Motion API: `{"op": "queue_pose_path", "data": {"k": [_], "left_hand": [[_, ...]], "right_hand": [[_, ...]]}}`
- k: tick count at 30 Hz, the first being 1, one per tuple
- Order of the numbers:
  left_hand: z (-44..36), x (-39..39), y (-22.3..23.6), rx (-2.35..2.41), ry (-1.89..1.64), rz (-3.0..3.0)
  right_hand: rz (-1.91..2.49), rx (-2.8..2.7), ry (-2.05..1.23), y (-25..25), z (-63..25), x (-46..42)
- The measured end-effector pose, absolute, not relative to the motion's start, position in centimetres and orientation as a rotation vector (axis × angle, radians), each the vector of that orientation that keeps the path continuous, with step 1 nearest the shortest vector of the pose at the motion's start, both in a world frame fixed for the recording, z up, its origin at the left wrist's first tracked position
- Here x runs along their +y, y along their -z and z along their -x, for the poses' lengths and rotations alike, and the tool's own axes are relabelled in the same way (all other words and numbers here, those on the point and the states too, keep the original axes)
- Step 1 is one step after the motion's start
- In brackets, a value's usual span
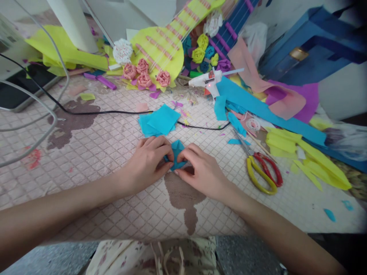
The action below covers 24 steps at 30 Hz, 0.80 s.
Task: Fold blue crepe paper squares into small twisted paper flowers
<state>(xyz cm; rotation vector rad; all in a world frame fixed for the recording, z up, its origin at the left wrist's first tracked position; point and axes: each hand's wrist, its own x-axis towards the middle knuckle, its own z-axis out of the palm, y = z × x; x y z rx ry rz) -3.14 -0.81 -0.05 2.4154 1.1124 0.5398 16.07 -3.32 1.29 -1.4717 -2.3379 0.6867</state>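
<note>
A small folded piece of blue paper (178, 148) is held between my two hands, low over the table's cloth. On its left edge, the fingers and thumb of my left hand (151, 160) pinch together. My right hand (202, 168) grips the right edge the same way, thumb below and index finger curled above. The fingers cover much of the paper, so its full shape is hidden. Just beyond the hands lies a loose stack of blue paper squares (162, 120).
Scissors (262, 170) with red and yellow handles lie to the right. A white glue gun (208, 82) sits behind, near blue strips and yellow scraps (315, 160). Paper guitar shapes (160, 49) with paper roses stand at the back. A black cord (114, 112) crosses the table.
</note>
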Motion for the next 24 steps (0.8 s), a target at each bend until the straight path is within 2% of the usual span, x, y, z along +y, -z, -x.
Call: {"op": "queue_pose_path", "data": {"k": [7, 24], "left_hand": [[3.43, -0.62, -0.01, 1.088, -0.515, -2.407], [3.56, -0.37, -0.68, 1.064, -0.394, -2.391]], "right_hand": [[1.429, -2.366, -0.801, -1.56, -16.62, -3.33], [1.471, -2.349, -0.596, -1.01, -15.72, -3.54]]}}
